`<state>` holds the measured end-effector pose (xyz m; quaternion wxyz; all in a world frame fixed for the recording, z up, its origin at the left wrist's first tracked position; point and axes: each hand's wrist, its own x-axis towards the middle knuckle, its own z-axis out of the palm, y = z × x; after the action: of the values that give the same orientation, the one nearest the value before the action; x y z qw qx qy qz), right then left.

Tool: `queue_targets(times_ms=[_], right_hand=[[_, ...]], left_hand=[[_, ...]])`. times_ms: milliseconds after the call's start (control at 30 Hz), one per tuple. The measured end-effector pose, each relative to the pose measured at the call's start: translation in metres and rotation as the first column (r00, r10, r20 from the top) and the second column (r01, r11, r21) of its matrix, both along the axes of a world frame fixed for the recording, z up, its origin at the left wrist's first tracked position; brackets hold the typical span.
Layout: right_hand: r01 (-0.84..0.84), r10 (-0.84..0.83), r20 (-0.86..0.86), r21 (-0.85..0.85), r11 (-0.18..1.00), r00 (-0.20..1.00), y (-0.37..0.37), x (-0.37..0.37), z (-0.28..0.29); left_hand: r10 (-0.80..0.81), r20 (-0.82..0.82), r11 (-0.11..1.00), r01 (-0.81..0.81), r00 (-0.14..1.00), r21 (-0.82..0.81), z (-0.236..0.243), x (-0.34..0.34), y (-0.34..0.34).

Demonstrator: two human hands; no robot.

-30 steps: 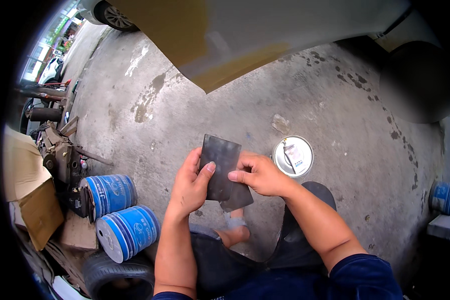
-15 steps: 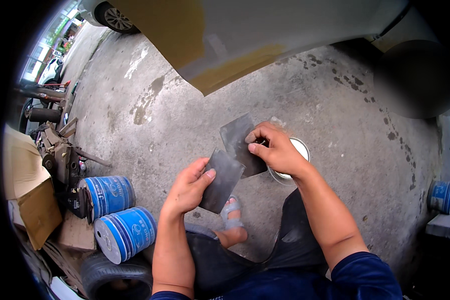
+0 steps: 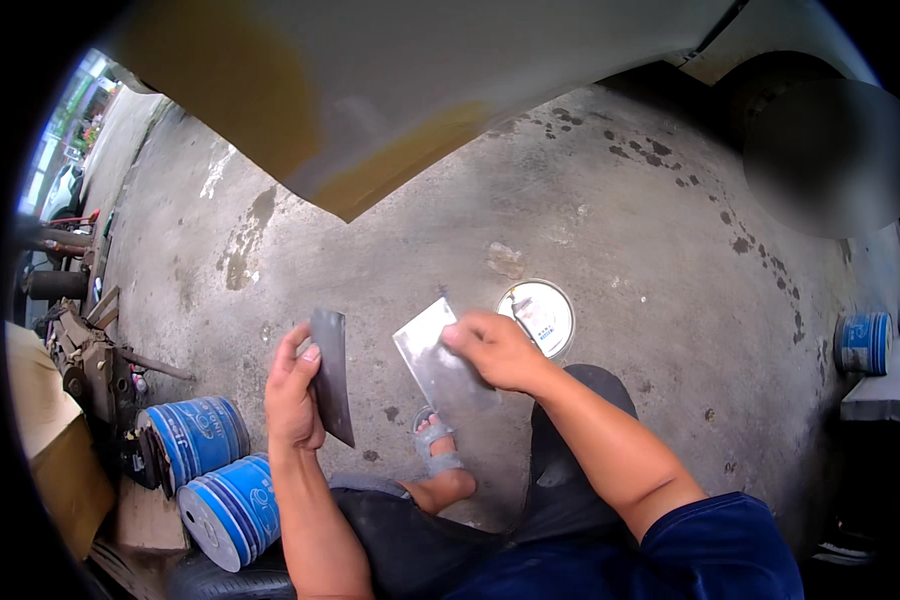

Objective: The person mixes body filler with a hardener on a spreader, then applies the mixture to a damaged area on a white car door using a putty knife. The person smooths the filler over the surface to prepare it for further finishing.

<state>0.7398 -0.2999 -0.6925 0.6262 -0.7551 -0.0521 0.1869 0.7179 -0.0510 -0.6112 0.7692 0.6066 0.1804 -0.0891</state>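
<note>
A: Two thin rectangles up over the concrete floor (image 3: 390, 255), clear of each other! The left grip (image 3: 295, 390) is closed on the dark sheet (image 3: 334, 375), thumb at its left edge, some fingers hidden.
B: And the right grip (image 3: 500, 350) is pinched closed on the shiny sheet (image 3: 435, 365) by its right side, just left of the round tin (image 3: 556, 320). Blur on the fingertips, so I can't call the exact hold.
A: How do they handle? Light, I'd guess, stiff with a little spring, hardly fragile.
B: Smooth faces, mind, so they could slip, and those edges may be keen. I'd take a long side, thumb flat on one face, fingers flat on the other.
A: Now the arms! Left forearm (image 3: 320, 520) stands nearly straight up from the lower edge, its sheet turned almost edge-on to us.
B: Right forearm (image 3: 610, 430) slants in from the lower right, back of the hand uppermost, its sheet tipped and catching the light
</note>
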Motion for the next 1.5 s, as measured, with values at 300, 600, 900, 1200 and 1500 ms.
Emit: queue_targets(times_ms=[300,600,900,1200,1500], right_hand=[[0.196,-0.204,-0.055,0.601,0.775,0.977,0.013,0.015,0.029],[0.252,-0.325,0.157,0.361,0.898,0.933,0.054,0.014,0.033],[0.282,-0.326,0.302,0.178,0.943,0.896,0.066,-0.004,0.042],[0.228,-0.271,0.346,0.159,0.961,0.898,0.069,0.000,0.049],[0.451,-0.556,0.210,0.394,0.801,0.804,0.024,0.043,0.019]], left_hand=[[-0.123,0.175,0.613,0.213,0.977,-0.761,-0.001,0.005,-0.013],[-0.022,0.086,0.778,0.071,0.996,-0.624,-0.015,0.003,-0.022],[-0.018,0.072,0.949,0.040,0.997,-0.312,-0.010,0.011,-0.017],[-0.060,0.022,0.973,0.063,0.998,-0.223,-0.020,0.016,-0.018],[-0.126,-0.108,0.983,0.109,0.986,-0.146,-0.023,0.019,-0.027]])
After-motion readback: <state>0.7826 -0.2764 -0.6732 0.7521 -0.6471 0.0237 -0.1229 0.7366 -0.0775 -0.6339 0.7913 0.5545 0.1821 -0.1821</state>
